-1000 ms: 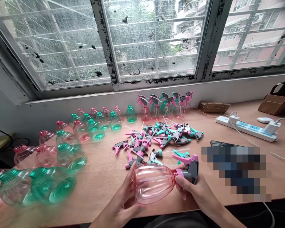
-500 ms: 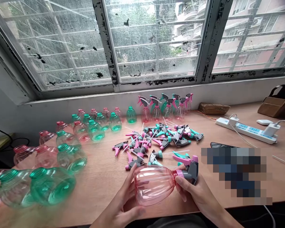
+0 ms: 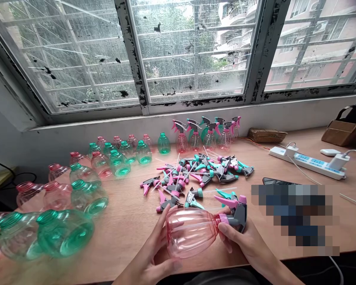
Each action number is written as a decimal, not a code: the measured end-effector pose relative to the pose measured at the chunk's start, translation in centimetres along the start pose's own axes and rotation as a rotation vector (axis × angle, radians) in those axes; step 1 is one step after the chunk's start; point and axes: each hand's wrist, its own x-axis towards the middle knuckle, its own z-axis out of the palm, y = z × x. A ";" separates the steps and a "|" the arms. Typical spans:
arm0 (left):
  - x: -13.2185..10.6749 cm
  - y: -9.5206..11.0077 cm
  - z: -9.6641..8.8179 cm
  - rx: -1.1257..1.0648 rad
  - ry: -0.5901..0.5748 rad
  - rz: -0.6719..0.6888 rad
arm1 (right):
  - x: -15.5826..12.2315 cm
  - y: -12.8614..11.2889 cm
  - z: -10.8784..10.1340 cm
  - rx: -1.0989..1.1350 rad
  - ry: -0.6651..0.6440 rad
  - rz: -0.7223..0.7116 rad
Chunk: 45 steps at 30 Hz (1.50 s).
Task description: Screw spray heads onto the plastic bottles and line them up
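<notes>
I hold a clear pink spray bottle [image 3: 190, 231] on its side just above the wooden table's [image 3: 130, 221] front edge. My left hand [image 3: 154, 253] wraps round the bottle's wide base. My right hand [image 3: 240, 237] closes on the neck, where a grey and pink trigger sprayer [image 3: 235, 209] sits on the pink collar. A heap of loose pink, teal and grey trigger sprayers [image 3: 195, 174] with thin dip tubes lies right behind the bottle.
Several empty pink and green bottles [image 3: 77, 190] lie and stand along the left. Finished spray bottles [image 3: 207, 132] line the wall under the window. To the right are a power strip [image 3: 308, 162] with chargers, a dark phone [image 3: 273, 181], a blurred patch and a brown bag [image 3: 344, 128].
The bottle has barely shifted in my hands; the trigger head sits a touch lower and my right fingers have turned slightly on the collar.
</notes>
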 end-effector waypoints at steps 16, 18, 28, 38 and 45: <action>0.1 0.4 0.5 0.041 0.043 0.015 | 0.4 0.4 -0.3 -0.033 0.007 -0.014; 0.1 0.2 0.5 0.052 0.045 0.012 | 0.4 0.5 -0.3 -0.031 0.016 -0.019; 0.1 -0.3 0.1 -0.097 0.021 -0.010 | 0.4 0.5 -0.3 -0.030 -0.024 -0.020; 0.0 0.4 0.3 0.029 0.030 0.007 | 0.3 0.7 -0.3 -0.041 -0.034 -0.022; 0.1 0.1 0.1 0.033 0.017 -0.013 | 0.1 0.0 0.1 -0.036 -0.003 0.011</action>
